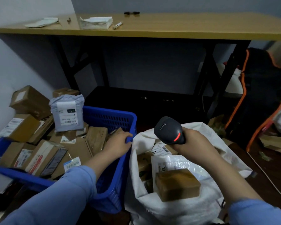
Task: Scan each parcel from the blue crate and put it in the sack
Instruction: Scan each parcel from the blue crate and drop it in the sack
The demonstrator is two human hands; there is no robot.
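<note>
My right hand (193,142) grips the scanner (167,129) over the sack (169,211), freeing my loose-fingered left hand (118,143) for parcels (96,138) in the crate (110,115).

Blue crate (111,114): hard plastic, perforated walls, a slight sheen. Cardboard parcels (78,148) inside, matt brown with paper labels. The grey mailer (66,114) is smooth plastic film. The sack (169,208) is white woven fabric, coarse and crumpled. Barcode scanner (169,129): matt black plastic. Behind, the desk (185,25) shows a smooth wood-look top on black metal legs.
</note>
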